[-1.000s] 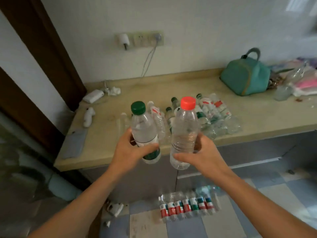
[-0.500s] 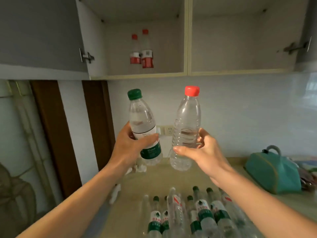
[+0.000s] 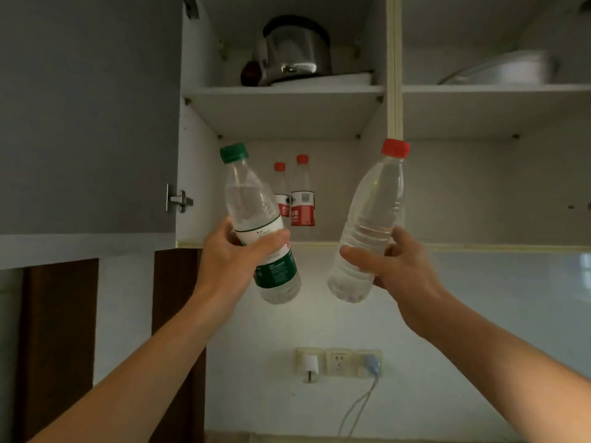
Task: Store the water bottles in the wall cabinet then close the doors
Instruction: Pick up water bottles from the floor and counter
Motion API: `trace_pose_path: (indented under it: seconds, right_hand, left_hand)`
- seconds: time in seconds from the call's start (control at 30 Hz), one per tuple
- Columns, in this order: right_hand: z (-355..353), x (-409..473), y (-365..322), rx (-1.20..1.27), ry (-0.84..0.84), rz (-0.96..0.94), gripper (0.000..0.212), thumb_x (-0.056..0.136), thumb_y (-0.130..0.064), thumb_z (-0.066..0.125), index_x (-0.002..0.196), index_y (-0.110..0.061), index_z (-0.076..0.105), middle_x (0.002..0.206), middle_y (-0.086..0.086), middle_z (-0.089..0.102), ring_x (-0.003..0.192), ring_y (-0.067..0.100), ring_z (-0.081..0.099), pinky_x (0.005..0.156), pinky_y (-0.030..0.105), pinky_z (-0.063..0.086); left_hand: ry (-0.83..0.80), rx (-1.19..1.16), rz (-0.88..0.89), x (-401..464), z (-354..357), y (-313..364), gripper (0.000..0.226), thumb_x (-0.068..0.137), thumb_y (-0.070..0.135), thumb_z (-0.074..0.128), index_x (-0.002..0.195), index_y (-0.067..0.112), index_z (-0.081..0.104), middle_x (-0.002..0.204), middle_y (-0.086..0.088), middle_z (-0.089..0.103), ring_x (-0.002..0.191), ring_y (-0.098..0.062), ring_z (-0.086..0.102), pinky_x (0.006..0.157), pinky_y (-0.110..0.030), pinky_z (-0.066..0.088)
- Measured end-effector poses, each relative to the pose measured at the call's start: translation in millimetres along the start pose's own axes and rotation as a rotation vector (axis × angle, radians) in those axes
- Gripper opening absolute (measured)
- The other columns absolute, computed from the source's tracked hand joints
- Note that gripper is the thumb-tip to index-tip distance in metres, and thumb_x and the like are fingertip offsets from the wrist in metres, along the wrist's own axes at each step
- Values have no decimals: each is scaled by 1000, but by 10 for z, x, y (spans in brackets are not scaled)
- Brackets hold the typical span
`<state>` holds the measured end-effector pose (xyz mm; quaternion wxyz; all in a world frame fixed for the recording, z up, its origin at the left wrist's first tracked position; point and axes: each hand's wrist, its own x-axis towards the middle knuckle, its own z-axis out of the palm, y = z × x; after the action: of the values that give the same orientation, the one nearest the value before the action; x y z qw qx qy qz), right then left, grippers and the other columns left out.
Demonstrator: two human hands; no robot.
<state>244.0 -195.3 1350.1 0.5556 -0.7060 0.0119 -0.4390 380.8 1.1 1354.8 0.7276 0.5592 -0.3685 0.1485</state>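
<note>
Left hand (image 3: 238, 257) wraps green-cap bottle (image 3: 260, 225) mid-body, right hand (image 3: 395, 271) red-cap bottle (image 3: 367, 225); thin, squeezable, probably light.

green-capped bottle (image 3: 259, 225), red-capped bottle (image 3: 367, 228) — tilted, held

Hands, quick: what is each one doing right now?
Left hand: closed around the green-capped clear plastic bottle.
Right hand: closed around the red-capped clear plastic bottle.
</note>
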Motion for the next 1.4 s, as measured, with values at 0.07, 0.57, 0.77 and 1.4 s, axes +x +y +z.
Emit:
trace_pose_path:
  seconds: [0.07,0.57,0.77,1.4]
  right_hand:
    - [99,324,-62,-16,19,-35,58,66,-30,92,117,-31,65,104,-3,76,100,21,73,95,50,55]
    - [445,1625,97,-170,65,9,59,67,-24,92,120,-22,66,99,-2,75,92,21,73,91,51,58]
    - [403,1969,312,-224,-35,26,35,71,-31,90,95,-34,64,77,-15,76,71,4,74,62,24,60]
    - [501,2492,635,-420,-50,94,34,78,-41,84,103,-22,70,93,-5,76,86,14,72,74,31,58]
  left_hand:
    - [2,8,64,346,24,32,62,44,62,83,100,44,65,94,28,72,84,8,69,60,-14,54]
    - [-172,236,10,1760,331,-357,50,62,41,93,101,34,64,101,9,73,90,-11,70,79,-34,58]
    - [-225,189,1,1942,339,-562,37,70,46,87,98,35,65,96,13,73,76,-2,72,61,-19,55]
    - [-168,640,105,2375,709,-896,30,81,47,81,92,24,64,76,8,65,68,-9,63,63,-27,54]
